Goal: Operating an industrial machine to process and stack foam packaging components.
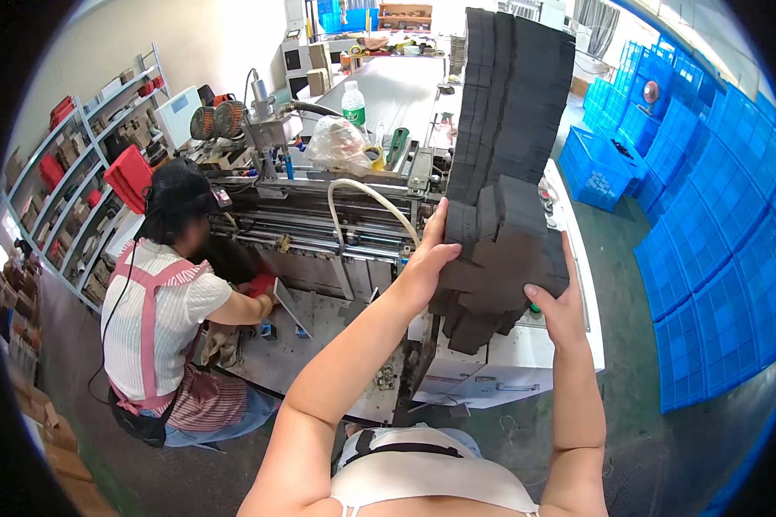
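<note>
Black bundle point(513, 263) sits right of centre in the frame, between the palms and touching both, so neither hand is nearer; its long axis runs roughly up and down the picture. Left hand point(429, 265) presses its left side, thumb spread from the fingers; right hand point(562, 312) braces the lower right, thumb on the front, fingers extended up the edge. Inward pressure from both sides probably matters most for the loose-looking layers. Matte, flat and step-edged, they could be card or foam; beyond stands a tall, ridged dark stack point(513, 95) above a smooth white cabinet point(466, 379).
</note>
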`<control>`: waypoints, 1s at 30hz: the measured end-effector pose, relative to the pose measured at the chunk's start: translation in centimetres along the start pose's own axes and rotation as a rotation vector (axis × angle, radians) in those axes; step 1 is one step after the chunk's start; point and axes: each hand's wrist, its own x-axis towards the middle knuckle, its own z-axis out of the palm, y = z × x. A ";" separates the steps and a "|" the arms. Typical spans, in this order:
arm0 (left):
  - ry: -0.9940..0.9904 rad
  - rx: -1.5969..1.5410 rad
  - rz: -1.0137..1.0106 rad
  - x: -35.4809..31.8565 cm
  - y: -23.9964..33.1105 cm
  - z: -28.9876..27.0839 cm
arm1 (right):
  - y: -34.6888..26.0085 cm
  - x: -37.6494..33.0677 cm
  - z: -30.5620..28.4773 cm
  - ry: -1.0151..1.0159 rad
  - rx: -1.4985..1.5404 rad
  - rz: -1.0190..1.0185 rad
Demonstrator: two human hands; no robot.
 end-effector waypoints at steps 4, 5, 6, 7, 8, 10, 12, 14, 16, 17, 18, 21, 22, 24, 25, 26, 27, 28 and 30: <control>0.017 0.043 0.013 -0.3 0.0 -0.6 | -0.4 -0.1 0.4 0.011 0.086 0.066; -0.098 0.166 0.073 -0.6 0.3 -1.2 | -0.2 -0.1 0.4 0.014 0.090 0.054; -0.213 0.289 0.133 -0.9 0.5 -1.5 | 0.0 -0.1 0.4 0.017 0.094 0.043; -0.248 0.324 0.165 -1.0 0.6 -1.6 | 0.2 -0.1 0.3 0.018 0.095 0.042; -0.249 0.324 0.165 -1.1 0.6 -1.3 | 0.3 -0.1 0.1 0.021 0.049 0.026; -0.139 0.358 0.147 -1.4 0.8 -0.4 | 0.3 -0.2 0.1 0.019 0.006 0.009; -0.135 0.373 0.136 -1.4 0.8 -0.1 | -0.2 -0.3 0.4 0.026 0.066 0.056; -0.123 0.382 0.123 -1.5 0.7 -0.1 | -0.9 -0.5 0.7 0.016 0.079 0.074; -0.139 0.363 0.061 -1.2 0.7 -0.4 | -1.1 -0.5 0.8 0.009 0.089 0.097; -0.139 0.397 0.066 -1.3 0.9 -0.2 | -1.0 -0.5 0.6 -0.003 0.083 0.094; -0.132 0.392 0.064 -1.5 1.0 -0.1 | -1.0 -0.5 0.4 -0.016 0.078 0.092; -0.150 0.431 0.075 -1.3 0.3 -0.7 | -0.6 -0.6 0.4 -0.073 0.066 0.023; -0.148 0.431 0.074 -1.4 0.4 -0.6 | -0.6 -0.5 0.4 -0.074 0.067 0.024; -0.164 0.345 0.075 -1.4 0.7 -0.2 | -0.7 -0.4 0.6 -0.040 0.038 0.029; -0.165 0.339 0.071 -1.4 0.8 0.0 | -0.7 -0.5 0.5 -0.038 0.034 0.035; -0.158 0.325 0.052 -1.3 0.8 0.3 | -0.6 -0.5 0.5 -0.012 0.033 0.032; -0.151 0.311 0.032 -1.1 0.7 0.4 | -0.6 -0.4 0.5 0.013 0.032 0.028; -0.146 0.310 0.030 -1.2 0.4 0.3 | -0.5 -0.4 0.7 0.010 0.032 0.033; -0.061 0.488 0.276 -1.2 -0.5 -0.1 | -0.1 -0.3 1.0 0.041 0.049 -0.024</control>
